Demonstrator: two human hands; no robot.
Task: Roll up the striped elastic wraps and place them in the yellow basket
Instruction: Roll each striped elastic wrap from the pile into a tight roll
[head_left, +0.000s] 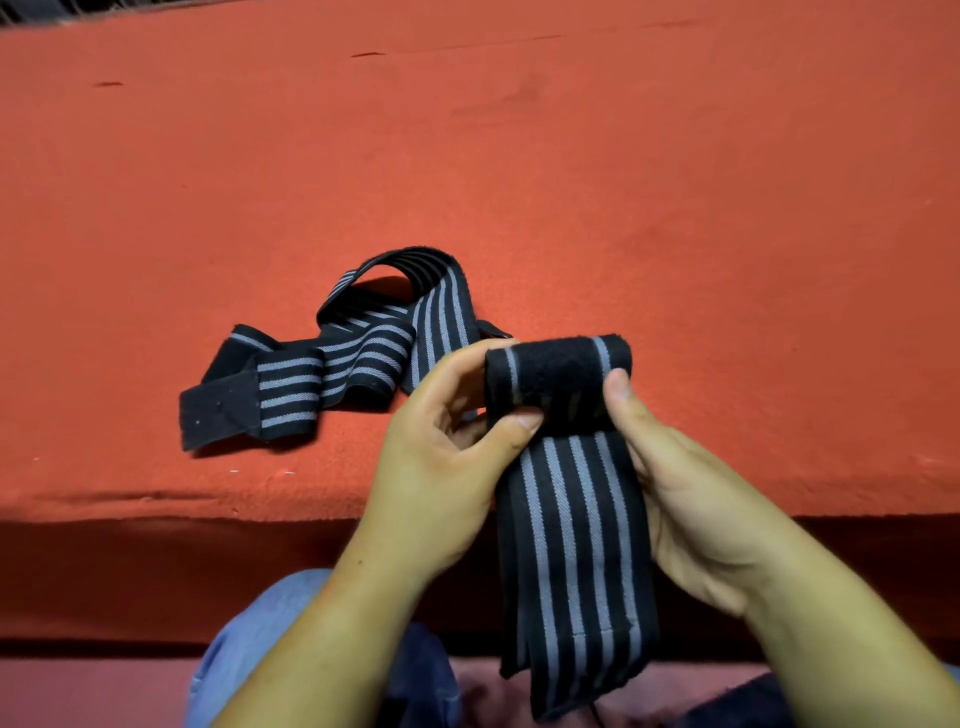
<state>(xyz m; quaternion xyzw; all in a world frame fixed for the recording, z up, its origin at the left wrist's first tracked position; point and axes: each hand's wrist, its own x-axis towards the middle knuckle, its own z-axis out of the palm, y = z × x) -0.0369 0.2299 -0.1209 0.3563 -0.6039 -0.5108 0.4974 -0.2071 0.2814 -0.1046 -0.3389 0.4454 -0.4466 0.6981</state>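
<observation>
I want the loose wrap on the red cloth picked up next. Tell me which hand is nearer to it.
Left. The left hand sits just right of the loose wrap, nearly touching its strap. The right hand is farther right, beyond the half-rolled wrap both hands hold.

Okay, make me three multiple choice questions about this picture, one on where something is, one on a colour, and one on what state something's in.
1. Where does the loose striped wrap lie?
A. on the red surface
B. across the person's lap
C. in a basket

2. What colour are the wrap's stripes?
A. yellow
B. grey
C. white and red

3. What state is the held wrap in?
A. fully rolled
B. flat, unrolled
C. partly rolled, tail hanging

Answers: 1 A, it rests crumpled on the red cloth beyond the hands. 2 B, grey lines run along black fabric. 3 C, the left hand and right hand pinch a small roll at the top while the rest hangs down.
</observation>
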